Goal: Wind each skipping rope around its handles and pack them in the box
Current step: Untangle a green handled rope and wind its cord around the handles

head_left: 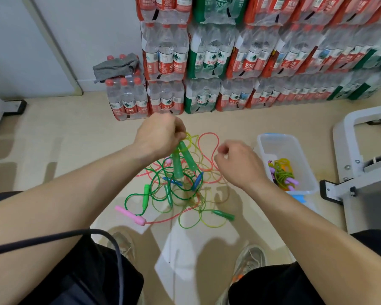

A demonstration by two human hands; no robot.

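My left hand point(161, 135) grips the top ends of two green handles point(182, 160) that hang side by side above the floor. A yellow-green cord loops out beside its fingers. My right hand point(238, 164) hovers to the right with fingers curled; whether it pinches the thin cord is unclear. Below lies a tangle of skipping ropes point(180, 194) in green, yellow and pink, with a pink handle point(130, 215), green handles point(146, 195) and blue handles point(197, 179). The clear plastic box point(271, 143) at the right holds a wound rope point(282, 172) with purple handles.
Shrink-wrapped packs of water bottles point(229, 58) are stacked along the wall behind. A grey-white machine frame point(361, 172) stands at the right, close to the box. A dark cable point(53, 238) crosses my left leg. My shoes point(250, 259) rest on the beige floor near a white sheet.
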